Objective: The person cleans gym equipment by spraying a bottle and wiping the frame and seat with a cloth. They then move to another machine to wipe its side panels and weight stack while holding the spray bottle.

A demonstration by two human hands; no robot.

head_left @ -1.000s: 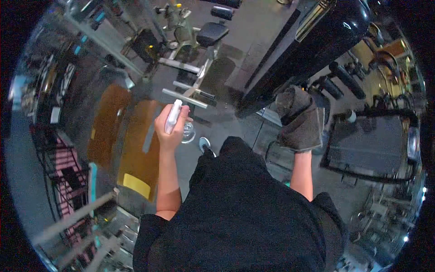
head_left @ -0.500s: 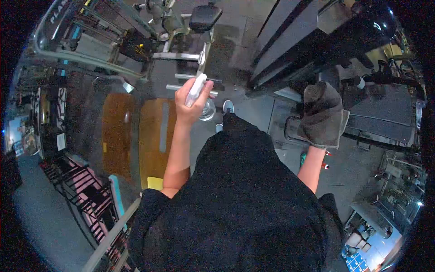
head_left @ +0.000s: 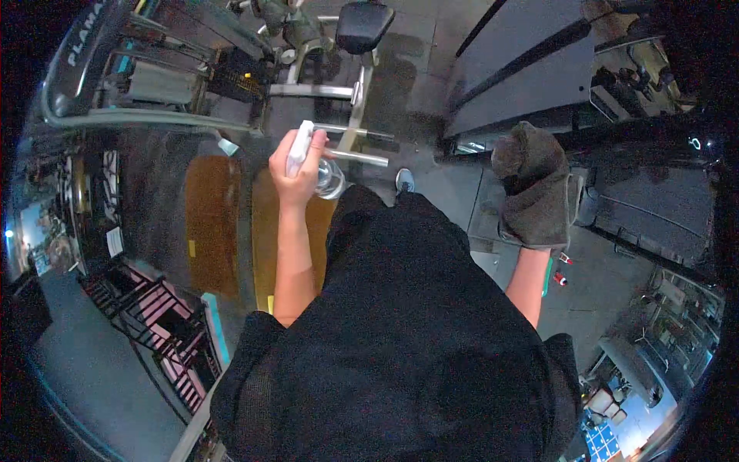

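My left hand (head_left: 294, 171) is closed round the white top of a clear spray bottle (head_left: 329, 182), whose round transparent body hangs below and to the right of the fingers. A grey-brown cloth (head_left: 536, 196) covers my right hand from the wrist forward, so its fingers are hidden. The cloth hangs in the air beside a padded dark bench (head_left: 650, 192).
Gym machines with metal frames (head_left: 312, 91) and a black seat pad (head_left: 365, 26) stand ahead. Brown wooden panels (head_left: 213, 223) lie at the left. Red-capped items (head_left: 561, 278) are on the floor near my right forearm. One shoe (head_left: 405, 180) shows ahead.
My left hand and the bottle have moved left in the view. The cloth over my right hand has shifted slightly left and turned more upright. The surroundings have shifted as the camera moved.
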